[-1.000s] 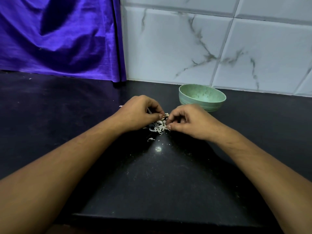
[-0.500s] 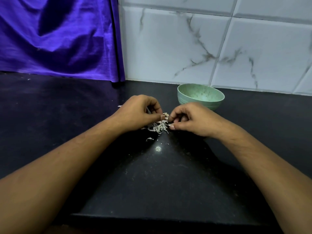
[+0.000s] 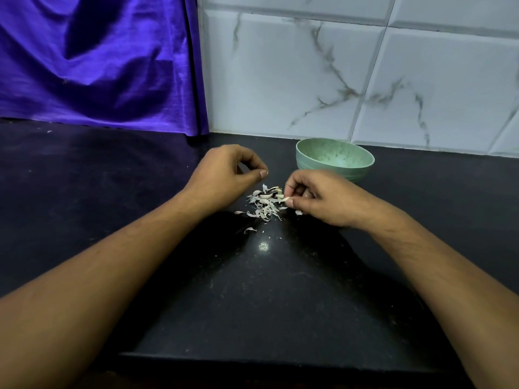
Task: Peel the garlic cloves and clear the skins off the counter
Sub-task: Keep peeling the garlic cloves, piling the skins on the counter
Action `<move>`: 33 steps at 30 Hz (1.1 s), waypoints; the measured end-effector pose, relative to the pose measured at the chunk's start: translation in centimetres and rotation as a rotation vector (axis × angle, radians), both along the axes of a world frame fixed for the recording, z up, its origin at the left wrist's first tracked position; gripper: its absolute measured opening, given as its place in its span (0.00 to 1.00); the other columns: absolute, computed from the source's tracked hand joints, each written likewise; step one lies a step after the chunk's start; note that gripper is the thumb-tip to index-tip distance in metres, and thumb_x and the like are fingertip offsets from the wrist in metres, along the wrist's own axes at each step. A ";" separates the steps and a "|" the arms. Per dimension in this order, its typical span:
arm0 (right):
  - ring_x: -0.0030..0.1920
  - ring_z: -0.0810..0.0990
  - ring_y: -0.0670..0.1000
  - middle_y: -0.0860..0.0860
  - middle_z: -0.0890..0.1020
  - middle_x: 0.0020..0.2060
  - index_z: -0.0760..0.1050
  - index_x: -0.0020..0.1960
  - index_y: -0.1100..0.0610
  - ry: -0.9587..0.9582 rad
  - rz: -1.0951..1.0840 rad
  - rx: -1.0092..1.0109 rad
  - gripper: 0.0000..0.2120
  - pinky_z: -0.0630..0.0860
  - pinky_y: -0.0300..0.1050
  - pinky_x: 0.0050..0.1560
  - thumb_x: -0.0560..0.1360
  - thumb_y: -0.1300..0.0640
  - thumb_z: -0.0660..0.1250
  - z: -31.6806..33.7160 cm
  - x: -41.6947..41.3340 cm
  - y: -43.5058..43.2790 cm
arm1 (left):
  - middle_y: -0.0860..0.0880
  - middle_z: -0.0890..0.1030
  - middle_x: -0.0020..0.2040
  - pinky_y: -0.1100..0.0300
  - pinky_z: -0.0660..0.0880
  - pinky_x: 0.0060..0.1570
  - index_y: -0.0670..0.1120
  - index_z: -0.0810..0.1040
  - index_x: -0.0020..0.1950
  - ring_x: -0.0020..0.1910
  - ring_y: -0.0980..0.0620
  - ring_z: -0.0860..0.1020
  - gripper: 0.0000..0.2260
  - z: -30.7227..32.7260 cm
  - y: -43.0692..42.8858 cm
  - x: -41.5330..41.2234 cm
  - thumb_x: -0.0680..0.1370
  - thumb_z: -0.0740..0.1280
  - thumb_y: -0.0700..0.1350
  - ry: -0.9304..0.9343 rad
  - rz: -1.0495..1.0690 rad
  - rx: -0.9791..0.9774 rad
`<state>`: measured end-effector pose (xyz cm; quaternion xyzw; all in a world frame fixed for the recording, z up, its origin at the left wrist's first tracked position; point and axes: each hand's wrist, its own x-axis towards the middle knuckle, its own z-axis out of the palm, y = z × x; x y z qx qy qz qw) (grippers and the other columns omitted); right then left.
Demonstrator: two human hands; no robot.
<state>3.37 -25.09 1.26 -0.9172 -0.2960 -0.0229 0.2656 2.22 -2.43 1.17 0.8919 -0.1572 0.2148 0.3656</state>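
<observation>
So there's a black counter [image 3: 252, 304], speckled stone by the look of it, glossy enough that a small light spot is reflecting near the middle. A purple cloth [image 3: 98, 60] is hanging at about 10 o'clock, satiny, with deep folds and a shine on the creases. The rest of the back wall is white tile [image 3: 280, 74] with grey marble veins and pale grout lines.

At roughly 1 o'clock from the pile, a bowl [image 3: 334, 158] is sitting near the wall, round, mint green with darker flecks inside and ridges around the outside. Can't see anything in it from this angle.

The skins [image 3: 264, 204] are lying in a loose heap right in the middle of the counter, thin, papery, off-white curls, with a few strays at 7 o'clock from the heap. There's something a bit yellower at the top edge of the heap, can't tell if that's a clove or more skin.

The left hand [image 3: 222, 178] is hovering at 10 o'clock from the pile, fingers curled in, thumb tip pressing against the forefinger; can't tell if anything is in there. The right hand [image 3: 323, 199] is sitting at 3 o'clock, touching the edge of the pile, thumb and forefinger pinching a small pale scrap. Its curled fingers are hiding whatever else might be inside. Both forearms are bare, and the two hands are apart, with the pile between them.
</observation>
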 end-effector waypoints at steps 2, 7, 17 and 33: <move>0.34 0.80 0.48 0.48 0.83 0.37 0.79 0.49 0.53 -0.020 0.004 0.132 0.04 0.76 0.43 0.38 0.78 0.59 0.73 0.1 0.0 0.0 | 0.62 0.82 0.34 0.70 0.68 0.32 0.52 0.85 0.41 0.28 0.61 0.78 0.05 0.2 0.1 -0.2 0.73 0.78 0.49 -0.031 0.033 -0.053; 0.34 0.79 0.50 0.58 0.84 0.38 0.80 0.47 0.57 -0.060 0.000 0.382 0.06 0.80 0.54 0.38 0.75 0.64 0.75 0.5 -0.2 0.4 | 0.53 0.82 0.31 0.63 0.73 0.31 0.48 0.80 0.38 0.27 0.57 0.78 0.14 0.3 0.1 -0.1 0.77 0.75 0.55 -0.020 -0.010 -0.131; 0.35 0.82 0.50 0.63 0.83 0.40 0.81 0.50 0.61 0.055 0.055 0.559 0.07 0.82 0.43 0.36 0.76 0.70 0.73 -0.1 -0.6 1.1 | 0.46 0.84 0.35 0.55 0.79 0.36 0.48 0.86 0.47 0.32 0.52 0.80 0.08 -0.6 -0.6 0.1 0.77 0.75 0.52 0.197 -0.260 -0.212; 0.33 0.79 0.48 0.54 0.84 0.39 0.82 0.52 0.59 0.253 0.042 0.946 0.08 0.80 0.41 0.34 0.75 0.68 0.73 0.2 -1.2 1.6 | 0.52 0.81 0.36 0.65 0.75 0.27 0.42 0.78 0.49 0.29 0.57 0.77 0.07 0.1 -1.6 -1.3 0.84 0.65 0.44 0.471 -0.387 -0.503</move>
